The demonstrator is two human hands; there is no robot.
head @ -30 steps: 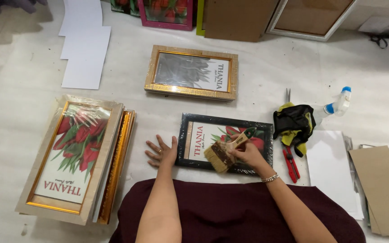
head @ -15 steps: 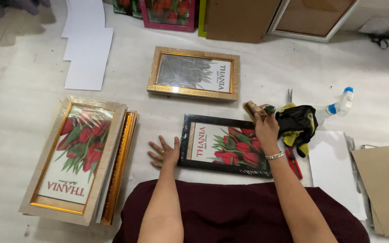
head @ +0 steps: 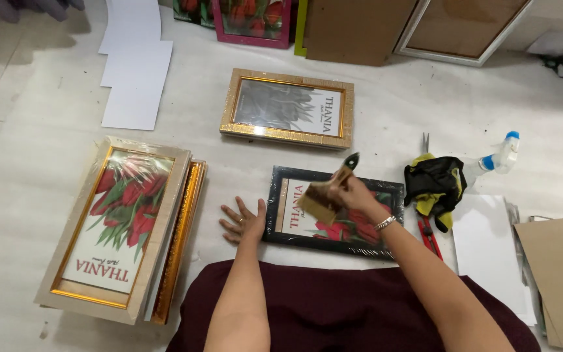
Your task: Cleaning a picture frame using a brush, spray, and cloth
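Sweeping a flat brush [head: 324, 195] across a black picture frame [head: 333, 212], a person is sitting on the floor near the middle of the scene, the right hand [head: 353, 192] closed around the brush handle while the left hand [head: 245, 221] is lying open and flat against the frame's left edge. The frame, showing red tulips behind what looks like glass, is probably stiff, light and breakable, best taken by its two long edges. A stack of pale frames [head: 122, 228] is resting to the left, a spray bottle [head: 498, 155] to the right.
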